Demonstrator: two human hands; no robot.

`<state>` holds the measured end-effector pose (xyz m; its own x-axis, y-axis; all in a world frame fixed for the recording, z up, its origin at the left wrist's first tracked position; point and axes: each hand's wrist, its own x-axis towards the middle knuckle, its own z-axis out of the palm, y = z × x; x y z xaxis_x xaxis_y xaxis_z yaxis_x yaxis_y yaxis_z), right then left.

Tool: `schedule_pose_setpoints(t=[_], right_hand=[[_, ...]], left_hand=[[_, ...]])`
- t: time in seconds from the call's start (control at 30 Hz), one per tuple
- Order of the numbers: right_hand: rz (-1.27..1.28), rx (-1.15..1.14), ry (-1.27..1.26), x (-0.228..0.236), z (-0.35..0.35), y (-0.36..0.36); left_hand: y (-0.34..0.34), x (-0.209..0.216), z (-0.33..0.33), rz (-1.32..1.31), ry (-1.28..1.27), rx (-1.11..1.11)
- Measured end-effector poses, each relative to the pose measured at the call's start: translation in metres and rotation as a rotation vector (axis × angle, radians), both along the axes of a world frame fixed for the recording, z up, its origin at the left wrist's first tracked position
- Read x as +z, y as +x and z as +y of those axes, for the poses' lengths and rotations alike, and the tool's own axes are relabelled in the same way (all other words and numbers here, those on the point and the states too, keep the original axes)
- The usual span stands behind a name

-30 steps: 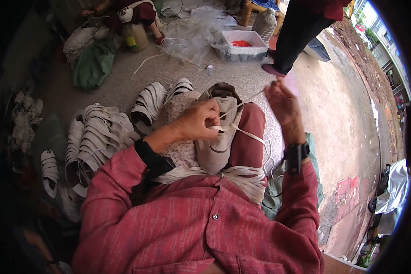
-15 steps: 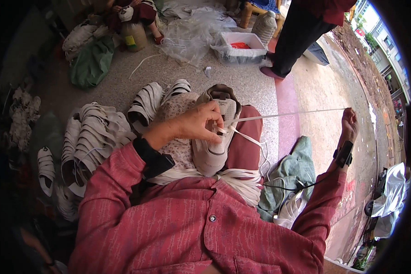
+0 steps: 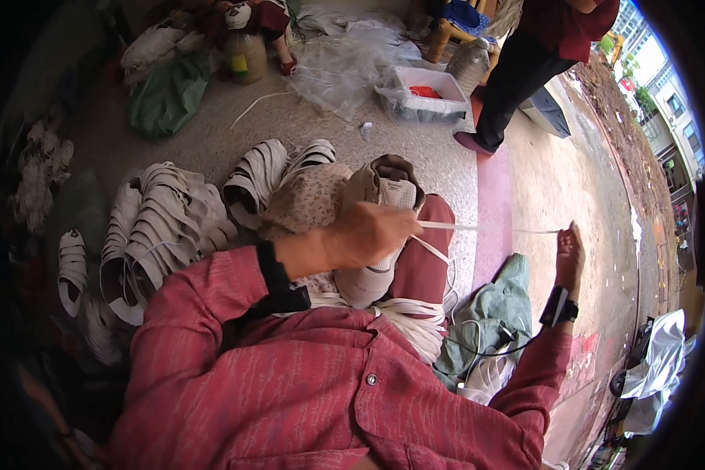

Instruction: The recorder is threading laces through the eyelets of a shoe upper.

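A light beige shoe (image 3: 362, 286) rests across my lap, its heel opening facing away from me. Over its tongue and eyelets, my left hand (image 3: 372, 235) is closed on a flat white shoelace (image 3: 454, 226), hiding most of the lacing. The lace runs nearly level out to the right. At its far end my right hand (image 3: 569, 254) has its fingers pinched on it, well out from my body. A second stretch of lace hangs loose beside my right knee. More white laces (image 3: 411, 323) lie bundled over my lap.
Rows of nested white shoe uppers (image 3: 160, 235) lie at my left, with more (image 3: 254, 180) beyond my knee. A green cloth sack (image 3: 489, 317) is at my right. Farther off are a white plastic tub (image 3: 427, 98), clear plastic sheeting (image 3: 329, 66) and a standing person (image 3: 517, 78).
My right hand has come lower and inward. The left hand has turned and closed over the lace at the shoe, where its fingers were pinching before. The view has shifted slightly.
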<state>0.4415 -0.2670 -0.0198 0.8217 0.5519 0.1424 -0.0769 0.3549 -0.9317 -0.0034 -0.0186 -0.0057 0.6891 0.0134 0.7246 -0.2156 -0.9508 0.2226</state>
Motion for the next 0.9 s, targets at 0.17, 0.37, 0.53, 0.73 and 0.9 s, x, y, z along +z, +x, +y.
schedule_pose_setpoints(t=[0.17,0.37,0.53,0.73,0.9], right_hand=[[0.253,0.066,0.043,-0.041,-0.008,-0.014],[0.424,0.141,0.137,-0.087,-0.043,0.02],[0.491,-0.158,-0.004,-0.085,-0.045,0.009],[0.487,-0.004,0.219,-0.114,-0.069,0.018],[0.206,0.0,-0.231,-0.05,0.053,-0.108]], left_hand=[[0.02,-0.018,-0.028,0.375,0.265,0.029],[-0.003,0.008,-0.026,0.611,-0.071,-0.295],[-0.07,0.048,0.028,0.472,-1.443,-0.247],[-0.168,-0.016,0.118,-0.449,-2.02,-0.59],[-0.218,-0.022,0.104,-0.257,-1.928,0.337]])
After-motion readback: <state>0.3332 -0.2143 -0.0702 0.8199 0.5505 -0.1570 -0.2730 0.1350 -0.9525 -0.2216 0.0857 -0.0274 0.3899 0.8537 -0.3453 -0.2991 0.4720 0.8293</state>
